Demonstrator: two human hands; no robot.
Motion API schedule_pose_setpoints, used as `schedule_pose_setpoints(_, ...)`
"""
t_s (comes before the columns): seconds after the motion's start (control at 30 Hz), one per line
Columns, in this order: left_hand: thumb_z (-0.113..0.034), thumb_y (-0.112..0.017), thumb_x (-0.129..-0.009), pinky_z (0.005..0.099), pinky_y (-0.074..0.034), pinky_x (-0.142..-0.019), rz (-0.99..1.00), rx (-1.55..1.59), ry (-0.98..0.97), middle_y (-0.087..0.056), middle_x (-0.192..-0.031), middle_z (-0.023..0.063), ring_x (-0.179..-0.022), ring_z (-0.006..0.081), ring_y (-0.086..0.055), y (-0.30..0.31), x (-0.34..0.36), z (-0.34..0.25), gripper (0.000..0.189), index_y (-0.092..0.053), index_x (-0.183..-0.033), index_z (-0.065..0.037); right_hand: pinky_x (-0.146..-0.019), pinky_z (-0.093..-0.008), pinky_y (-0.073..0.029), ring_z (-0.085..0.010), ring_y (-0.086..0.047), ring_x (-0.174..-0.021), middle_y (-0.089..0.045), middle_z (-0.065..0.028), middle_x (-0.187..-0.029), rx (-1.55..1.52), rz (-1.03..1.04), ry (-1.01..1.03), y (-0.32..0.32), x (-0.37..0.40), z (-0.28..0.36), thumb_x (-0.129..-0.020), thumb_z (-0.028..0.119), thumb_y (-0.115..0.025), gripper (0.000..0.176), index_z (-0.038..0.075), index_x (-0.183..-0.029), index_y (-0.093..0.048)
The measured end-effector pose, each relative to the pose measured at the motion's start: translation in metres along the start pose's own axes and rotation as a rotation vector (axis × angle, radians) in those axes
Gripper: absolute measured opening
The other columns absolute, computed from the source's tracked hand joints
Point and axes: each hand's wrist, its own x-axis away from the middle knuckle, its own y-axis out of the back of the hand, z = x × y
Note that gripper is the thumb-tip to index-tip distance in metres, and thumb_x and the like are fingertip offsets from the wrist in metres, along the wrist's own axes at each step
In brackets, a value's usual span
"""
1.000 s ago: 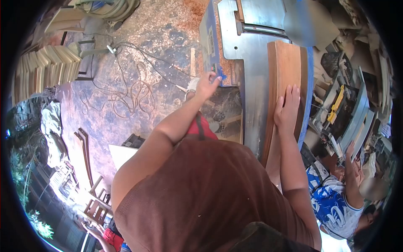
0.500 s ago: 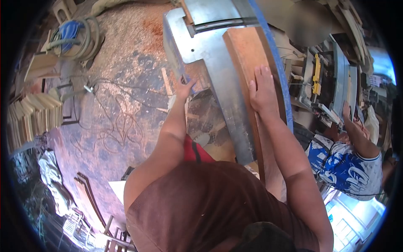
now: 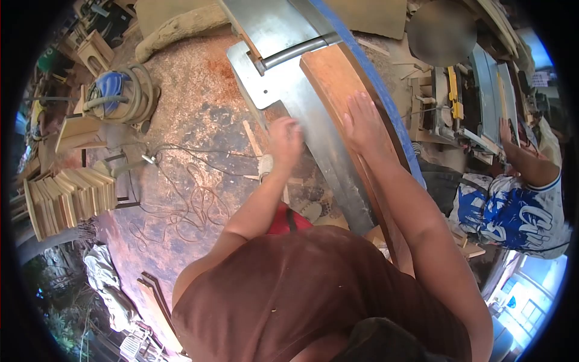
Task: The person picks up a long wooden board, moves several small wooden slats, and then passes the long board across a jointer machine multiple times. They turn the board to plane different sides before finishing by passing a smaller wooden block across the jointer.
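A long reddish wooden board lies on the steel top of a woodworking machine. My right hand rests flat on the board, fingers spread, pressing it against the blue fence. My left hand hovers at the near left edge of the machine top, fingers curled and blurred; it holds nothing that I can see.
A person in a blue and white shirt works at another machine on the right. Sawdust and tangled cables cover the floor. A blue vacuum and stacked wooden pieces stand at the left.
My left hand has come off the blue edge of the machine and moved toward the steel top. My right hand stays flat on the board. The view has swung round.
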Motion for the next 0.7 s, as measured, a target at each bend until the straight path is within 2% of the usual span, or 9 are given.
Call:
schedule_pose_setpoints(0.03, -0.016, -0.062, -0.089, 0.0445, -0.044, -0.094, 0.026, 0.098, -0.161, -0.063, -0.109, 0.0177, -0.102, 0.0346, -0.059, -0.008, -0.011, -0.041, 0.018, -0.064, -0.100, -0.003, -0.117, -0.0480, -0.027, -0.0346, -0.036, -0.141, -0.041, -0.0215, -0.149, -0.008, -0.013, -0.003, -0.006, 0.001, -0.003, -0.093, 0.029, -0.056, 0.054, 0.003, -0.140, -0.048)
schedule_pose_setpoints(0.13, -0.018, -0.059, -0.091, 0.0430, -0.046, -0.091, 0.198, 0.252, -0.306, -0.066, -0.104, 0.0167, -0.099, 0.0358, -0.061, -0.060, -0.063, -0.101, 0.019, -0.068, -0.096, -0.002, -0.116, -0.0467, -0.027, -0.0321, -0.040, -0.138, -0.046, -0.0193, -0.145, -0.016, -0.116, -0.001, -0.009, -0.001, -0.005, -0.092, 0.030, -0.057, 0.054, 0.004, -0.139, -0.049)
schedule_pose_setpoints(0.17, -0.018, -0.057, -0.092, 0.0434, -0.047, -0.090, 0.218, 0.259, -0.336, -0.068, -0.101, 0.0165, -0.099, 0.0356, -0.061, -0.077, -0.076, -0.111, 0.019, -0.069, -0.093, -0.002, -0.116, -0.0465, -0.028, -0.0317, -0.042, -0.136, -0.048, -0.0183, -0.143, -0.135, -0.023, -0.073, 0.008, -0.007, 0.004, -0.092, 0.031, -0.057, 0.054, 0.005, -0.139, -0.050)
schedule_pose_setpoints(0.2, -0.018, -0.057, -0.092, 0.0434, -0.047, -0.090, 0.221, 0.252, -0.351, -0.068, -0.101, 0.0165, -0.099, 0.0356, -0.061, -0.091, -0.080, -0.109, 0.019, -0.069, -0.093, -0.002, -0.115, -0.0463, -0.028, -0.0313, -0.044, -0.134, -0.050, -0.0174, -0.140, -0.257, 0.073, -0.143, 0.019, -0.009, 0.009, -0.092, 0.031, -0.057, 0.054, 0.005, -0.139, -0.050)
schedule_pose_setpoints(0.33, -0.024, -0.057, -0.092, 0.0437, -0.047, -0.090, 0.340, 0.013, -0.142, -0.070, -0.098, 0.0165, -0.100, 0.0343, -0.063, -0.112, -0.083, -0.105, 0.025, -0.071, -0.090, -0.004, -0.114, -0.0469, -0.031, -0.0326, -0.047, -0.129, -0.053, -0.0170, -0.136, -0.210, 0.010, -0.191, 0.000, -0.006, -0.006, -0.091, 0.030, -0.058, 0.054, 0.005, -0.139, -0.049)
schedule_pose_setpoints(0.4, -0.027, -0.058, -0.092, 0.0435, -0.047, -0.090, 0.358, -0.016, -0.086, -0.070, -0.096, 0.0162, -0.100, 0.0337, -0.063, -0.108, -0.075, -0.105, 0.026, -0.072, -0.091, -0.005, -0.115, -0.0463, -0.030, -0.0333, -0.044, -0.133, -0.049, -0.0182, -0.141, -0.484, 0.129, -0.133, 0.000, 0.005, -0.020, -0.089, 0.028, -0.061, 0.057, 0.002, -0.138, -0.048)
schedule_pose_setpoints(0.5, -0.031, -0.061, -0.090, 0.0420, -0.047, -0.091, 0.372, -0.094, -0.230, -0.070, -0.104, 0.0145, -0.099, 0.0340, -0.063, -0.113, -0.078, -0.105, 0.027, -0.073, -0.092, -0.007, -0.116, -0.0467, -0.029, -0.0343, -0.041, -0.137, -0.046, -0.0191, -0.145, -0.203, 0.039, 0.083, 0.029, 0.081, -0.033, -0.086, 0.027, -0.066, 0.059, 0.003, -0.138, -0.050)
schedule_pose_setpoints(0.57, -0.031, -0.066, -0.087, 0.0411, -0.047, -0.092, 0.233, -0.252, -0.462, -0.068, -0.112, 0.0121, -0.101, 0.0330, -0.063, -0.121, -0.075, -0.097, 0.024, -0.074, -0.092, -0.009, -0.117, -0.0478, -0.027, -0.0348, -0.037, -0.141, -0.043, -0.0189, -0.149, -0.233, 0.111, 0.083, 0.062, 0.139, -0.039, -0.084, 0.028, -0.069, 0.060, 0.005, -0.137, -0.052)
schedule_pose_setpoints(0.7, -0.028, -0.070, -0.084, 0.0418, -0.047, -0.094, 0.277, -0.250, -0.471, -0.065, -0.118, 0.0101, -0.106, 0.0317, -0.061, -0.125, -0.079, -0.090, 0.020, -0.074, -0.094, -0.011, -0.117, -0.0496, -0.027, -0.0344, -0.037, -0.141, -0.043, -0.0181, -0.148, -0.178, 0.194, 0.004, 0.081, 0.174, -0.036, -0.083, 0.030, -0.070, 0.059, 0.008, -0.135, -0.056)
